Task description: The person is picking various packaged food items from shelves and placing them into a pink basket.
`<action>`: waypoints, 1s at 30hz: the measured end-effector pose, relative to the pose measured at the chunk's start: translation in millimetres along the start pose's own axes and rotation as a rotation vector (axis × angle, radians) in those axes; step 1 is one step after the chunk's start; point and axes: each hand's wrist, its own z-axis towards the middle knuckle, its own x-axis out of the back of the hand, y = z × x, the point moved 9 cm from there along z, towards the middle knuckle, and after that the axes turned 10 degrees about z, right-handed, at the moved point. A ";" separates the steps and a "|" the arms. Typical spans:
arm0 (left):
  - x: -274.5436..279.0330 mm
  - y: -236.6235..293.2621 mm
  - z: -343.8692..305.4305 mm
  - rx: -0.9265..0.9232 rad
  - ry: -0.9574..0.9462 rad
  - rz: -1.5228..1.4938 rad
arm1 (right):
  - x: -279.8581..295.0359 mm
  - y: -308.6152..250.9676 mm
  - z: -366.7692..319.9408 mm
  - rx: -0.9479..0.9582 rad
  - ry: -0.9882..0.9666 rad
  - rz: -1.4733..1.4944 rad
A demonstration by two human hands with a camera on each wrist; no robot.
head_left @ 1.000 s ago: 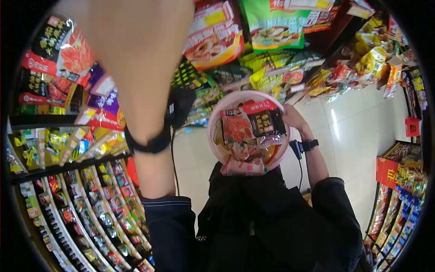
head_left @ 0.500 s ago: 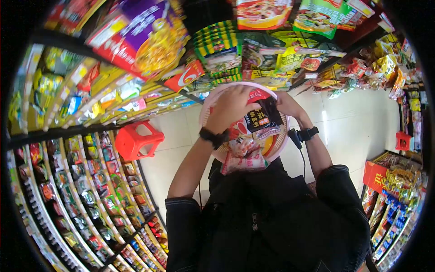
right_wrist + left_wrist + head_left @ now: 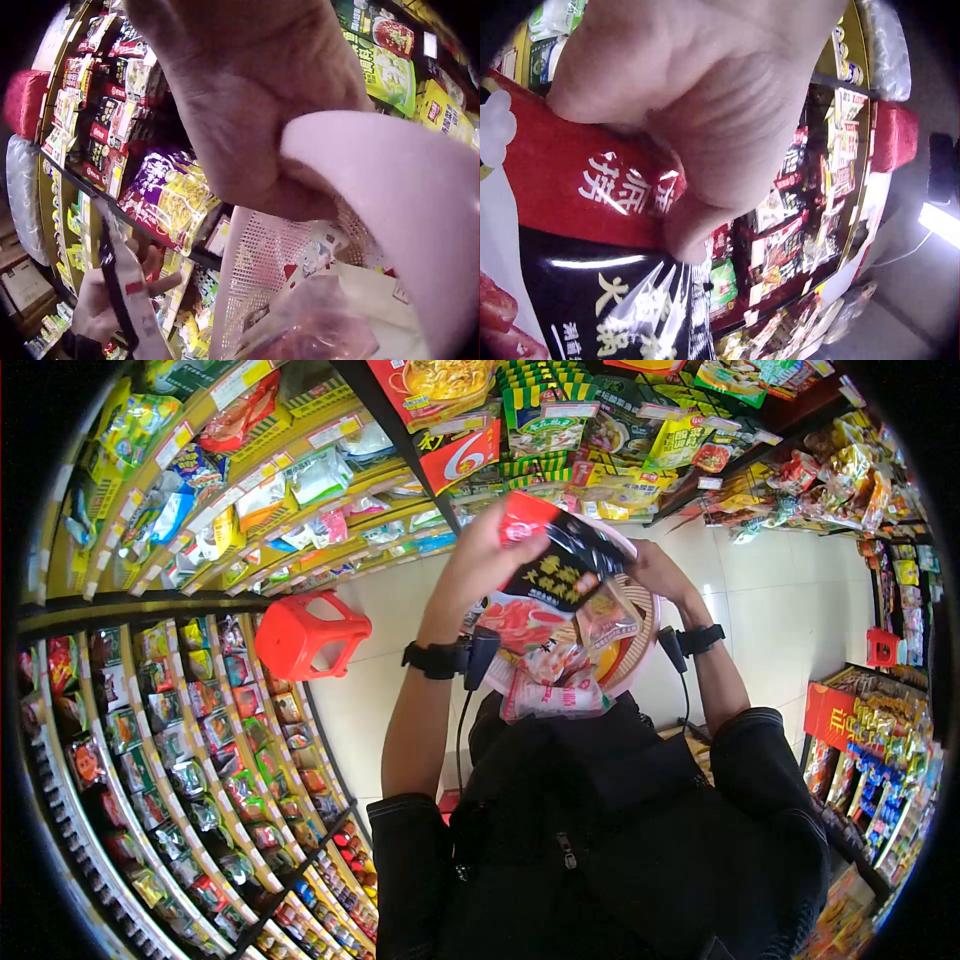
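Observation:
With my left hand [image 3: 478, 568] I hold a red and black seasoning packet [image 3: 557, 572] by its red end, tilted up over the basket. In the left wrist view the thumb [image 3: 686, 229] lies across the front of the packet [image 3: 562, 180], and gold and white characters show on it. My right hand [image 3: 662, 575] grips the rim of a pink plastic basket [image 3: 650, 635]; the right wrist view shows that hand [image 3: 255, 112] curled over the rim [image 3: 397, 172]. Inside the basket lie a small clear-fronted packet [image 3: 610, 615] and a white and pink bag [image 3: 555, 697].
Shelves of bagged snacks [image 3: 200, 760] run along the left. Ahead hang green and yellow packets [image 3: 545, 420]. A red plastic stool [image 3: 310, 635] stands on the tiled floor [image 3: 770, 600]. A red box [image 3: 830, 715] sits by the shelf at right.
My left hand came down from the upper shelf side to the basket, then lifted the red end of the black packet. My right hand stayed at the basket rim.

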 end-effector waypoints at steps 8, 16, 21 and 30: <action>45.4 26.7 -8.8 0.097 0.227 -0.361 | 3.4 -24.3 -0.5 -0.068 0.058 -0.016; -1.6 33.3 31.1 0.129 0.045 -0.325 | 49.9 -15.7 8.2 0.072 0.135 -0.072; -9.3 89.7 72.0 -0.249 0.132 0.088 | 83.2 -2.2 23.1 -0.045 0.096 -0.015; 150.0 326.7 177.7 -0.294 0.520 -0.291 | 147.5 36.4 60.4 -0.011 0.154 -0.018</action>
